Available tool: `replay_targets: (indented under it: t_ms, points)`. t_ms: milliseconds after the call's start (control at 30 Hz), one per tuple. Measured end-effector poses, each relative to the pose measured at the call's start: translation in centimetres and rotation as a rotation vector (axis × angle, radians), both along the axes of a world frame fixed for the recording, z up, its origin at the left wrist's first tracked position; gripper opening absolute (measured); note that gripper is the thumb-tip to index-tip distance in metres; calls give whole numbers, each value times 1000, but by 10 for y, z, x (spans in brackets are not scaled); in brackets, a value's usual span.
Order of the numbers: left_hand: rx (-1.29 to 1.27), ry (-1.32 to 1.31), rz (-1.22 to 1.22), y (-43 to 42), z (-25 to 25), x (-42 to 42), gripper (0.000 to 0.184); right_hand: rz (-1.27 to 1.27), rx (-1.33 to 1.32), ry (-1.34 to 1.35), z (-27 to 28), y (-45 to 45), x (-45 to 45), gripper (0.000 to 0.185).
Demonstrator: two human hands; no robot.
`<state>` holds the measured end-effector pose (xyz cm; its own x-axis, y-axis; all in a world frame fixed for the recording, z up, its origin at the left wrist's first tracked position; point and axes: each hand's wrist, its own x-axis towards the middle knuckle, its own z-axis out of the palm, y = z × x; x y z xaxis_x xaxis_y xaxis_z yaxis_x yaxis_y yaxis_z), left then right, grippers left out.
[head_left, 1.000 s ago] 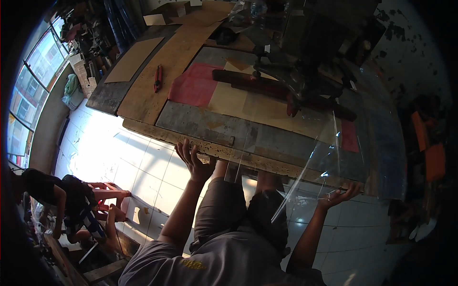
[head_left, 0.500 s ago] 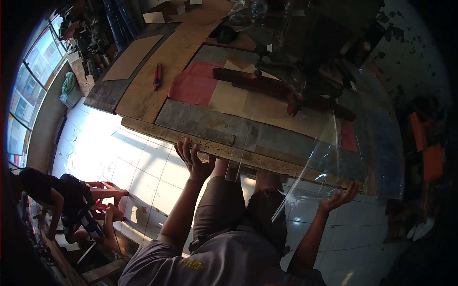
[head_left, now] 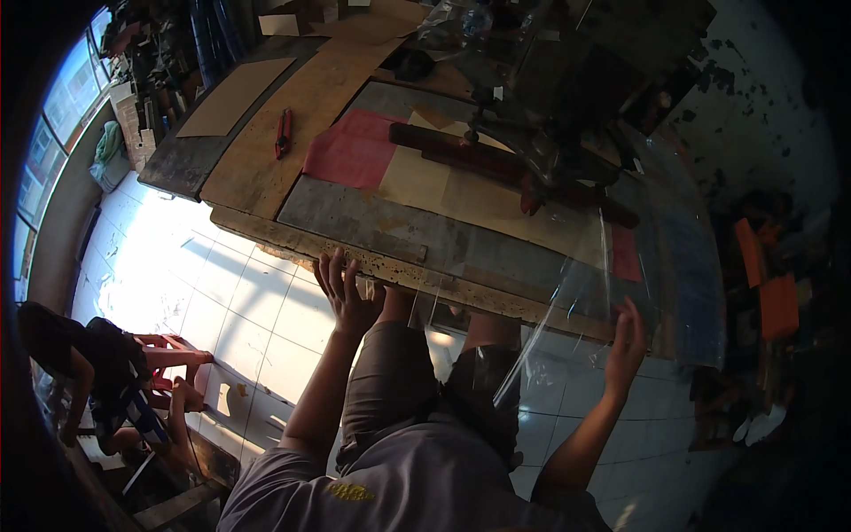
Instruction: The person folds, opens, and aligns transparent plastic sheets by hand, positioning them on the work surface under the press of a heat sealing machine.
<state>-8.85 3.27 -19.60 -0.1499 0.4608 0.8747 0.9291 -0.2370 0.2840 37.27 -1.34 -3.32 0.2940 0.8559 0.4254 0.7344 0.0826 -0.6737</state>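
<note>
My left hand (head_left: 344,285) rests with spread fingers against the front edge of the worktable (head_left: 417,273). At the table's right front corner, my right hand (head_left: 626,341) is raised beside a clear plastic sheet (head_left: 567,310) that hangs over the edge; whether it touches the sheet is unclear. Its fingers are extended and hold nothing that I can see. Beyond my hands, a dark red bar (head_left: 470,160) of a machine (head_left: 532,133) lies across yellowish sheet material (head_left: 496,208) with a red piece (head_left: 350,151) at its left end.
A red cutter (head_left: 283,134) lies on a wooden board, near a cardboard sheet (head_left: 235,97). Folded cardboard (head_left: 377,19) sits at the back. Another person (head_left: 97,372) is at the lower left by a red stool (head_left: 173,359). Orange objects (head_left: 778,306) are at the far right.
My right hand has risen from under the table's corner, with its fingers now pointing up. My left hand stays at the edge. The whole view has shifted slightly.
</note>
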Motion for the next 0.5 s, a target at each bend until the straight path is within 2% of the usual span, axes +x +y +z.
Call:
replay_targets:
  t_ms: [100, 200, 300, 367, 500]
  points:
    - [-32, -1, -7, -2, 0, 1, 72, 98, -116, -46, 17, 20, 4, 38]
    - [-41, -13, -11, -4, 1, 2, 73, 206, -271, 197, 12, 42, 20, 41]
    - [-42, -27, -8, -5, 2, 1, 70, 185, -280, 216, 25, 45, 0, 40]
    - [-28, -44, -2, -5, 3, 2, 64, 178, -290, 324, 19, 47, -2, 39]
    - [-13, -56, -30, -6, 6, 3, 64, 252, -209, 503, 9, 42, -5, 41]
